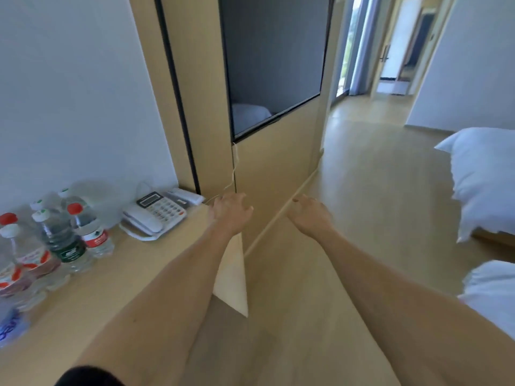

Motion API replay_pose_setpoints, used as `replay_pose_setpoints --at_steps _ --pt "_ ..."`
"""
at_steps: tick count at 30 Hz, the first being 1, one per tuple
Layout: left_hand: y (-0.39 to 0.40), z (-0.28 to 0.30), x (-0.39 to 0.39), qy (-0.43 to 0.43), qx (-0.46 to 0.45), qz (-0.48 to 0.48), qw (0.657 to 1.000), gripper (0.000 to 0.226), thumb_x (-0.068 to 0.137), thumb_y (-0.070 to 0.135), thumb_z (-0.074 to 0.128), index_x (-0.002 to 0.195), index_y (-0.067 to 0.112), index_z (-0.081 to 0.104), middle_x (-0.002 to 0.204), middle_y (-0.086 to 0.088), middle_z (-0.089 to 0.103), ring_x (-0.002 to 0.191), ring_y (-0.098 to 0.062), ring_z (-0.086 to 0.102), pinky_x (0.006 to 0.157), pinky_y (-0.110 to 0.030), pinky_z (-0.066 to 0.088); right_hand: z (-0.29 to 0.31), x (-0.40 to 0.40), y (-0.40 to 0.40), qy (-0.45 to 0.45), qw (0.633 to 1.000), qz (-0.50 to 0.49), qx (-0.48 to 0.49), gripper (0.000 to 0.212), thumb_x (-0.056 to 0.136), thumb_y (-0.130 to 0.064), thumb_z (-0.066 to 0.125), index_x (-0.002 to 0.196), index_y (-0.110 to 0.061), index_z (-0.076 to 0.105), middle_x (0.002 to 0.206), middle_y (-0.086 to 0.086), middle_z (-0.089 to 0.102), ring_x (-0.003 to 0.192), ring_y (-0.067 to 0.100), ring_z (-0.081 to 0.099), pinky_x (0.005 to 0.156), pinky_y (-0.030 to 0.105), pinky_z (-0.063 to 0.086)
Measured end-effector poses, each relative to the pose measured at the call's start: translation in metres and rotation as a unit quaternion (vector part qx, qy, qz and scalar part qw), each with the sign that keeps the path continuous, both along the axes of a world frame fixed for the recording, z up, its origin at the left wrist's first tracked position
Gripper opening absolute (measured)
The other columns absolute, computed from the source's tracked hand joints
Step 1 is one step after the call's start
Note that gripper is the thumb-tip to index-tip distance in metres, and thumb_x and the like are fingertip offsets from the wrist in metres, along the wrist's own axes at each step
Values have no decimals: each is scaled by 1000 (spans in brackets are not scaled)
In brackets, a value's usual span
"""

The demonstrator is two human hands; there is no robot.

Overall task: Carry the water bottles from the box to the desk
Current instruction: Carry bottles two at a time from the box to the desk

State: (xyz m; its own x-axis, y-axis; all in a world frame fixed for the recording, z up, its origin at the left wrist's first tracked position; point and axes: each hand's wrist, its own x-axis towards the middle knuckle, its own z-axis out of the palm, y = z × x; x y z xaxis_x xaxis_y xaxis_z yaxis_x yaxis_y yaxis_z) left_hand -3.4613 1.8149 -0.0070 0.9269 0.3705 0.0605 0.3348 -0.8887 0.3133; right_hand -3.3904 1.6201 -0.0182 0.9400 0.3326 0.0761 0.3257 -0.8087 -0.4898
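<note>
Several water bottles [64, 240] stand grouped on the light wooden desk [117, 282] at the left; some have red caps and some have white caps with green marks. My left hand [230, 210] reaches forward past the desk's right end, fingers loosely curled, holding nothing. My right hand [310, 215] is stretched out beside it over the floor, fingers relaxed and empty. No box is in view.
A white desk phone [154, 215] sits on the desk by the wall. A dark TV screen [274, 59] hangs on the wooden panel ahead. A bed with white bedding [485, 179] is at the right. Wooden floor [370, 168] leads toward a doorway.
</note>
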Motion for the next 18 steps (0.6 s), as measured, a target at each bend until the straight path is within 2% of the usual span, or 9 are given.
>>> replay_pose_setpoints --at_steps 3,9,12,15,18 --pt "-70 -3 48 17 -13 -59 998 55 100 48 46 150 26 43 155 -4 44 141 -30 40 114 -47 36 -3 13 -80 10 997 -77 4 51 93 -49 57 138 -24 54 139 9 57 127 30 53 100 37 44" --pt "-181 -1 136 7 -9 -189 982 53 101 44 48 149 23 46 154 -6 45 139 -29 43 114 -38 33 0 40 -202 28 978 -205 -5 53 95 -52 54 141 -25 50 143 3 55 131 26 51 103 37 43" --pt "-218 2 171 -1 -23 -220 975 50 99 43 50 146 26 49 151 -6 48 137 -29 44 114 -40 35 6 59 -236 30 972 -234 -14 54 97 -50 52 143 -23 49 144 4 54 130 25 51 104 37 44" --pt "-248 5 212 -3 -14 -259 966 52 98 49 48 147 32 46 153 2 45 137 -27 44 109 -42 35 15 91 -261 30 963 -267 -10 54 96 -50 53 143 -23 48 142 4 55 127 23 53 103 38 45" --pt "-263 5 260 11 -8 -292 956 55 98 51 48 149 32 43 156 1 42 139 -27 42 111 -42 36 21 128 -270 35 958 -285 -9 55 94 -48 55 143 -24 48 141 2 55 127 22 54 102 38 46"
